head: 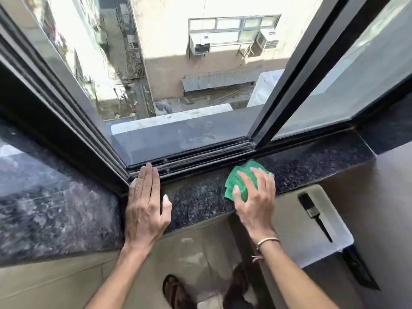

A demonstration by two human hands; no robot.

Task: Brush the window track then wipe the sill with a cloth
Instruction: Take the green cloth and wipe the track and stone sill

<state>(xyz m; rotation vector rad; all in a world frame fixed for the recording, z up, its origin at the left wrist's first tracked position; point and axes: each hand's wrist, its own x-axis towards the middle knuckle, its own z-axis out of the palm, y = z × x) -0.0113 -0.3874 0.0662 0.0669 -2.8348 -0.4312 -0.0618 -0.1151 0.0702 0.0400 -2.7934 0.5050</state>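
My right hand [254,197] presses a green cloth [236,181] flat onto the dark speckled granite sill [200,199], just in front of the black window track [200,158]. The cloth is partly hidden under my fingers. My left hand [145,204] lies flat and empty on the sill at the left corner, with its fingertips reaching the track's near rail. A black-handled paint brush [312,211] lies by itself on a pale surface to the right, below the sill.
The sliding window stands open, with a black sash frame [287,85] at the right and a deep drop to an alley outside. Dark granite [55,208] lines the left reveal. A foot in a sandal [176,291] stands on the floor below.
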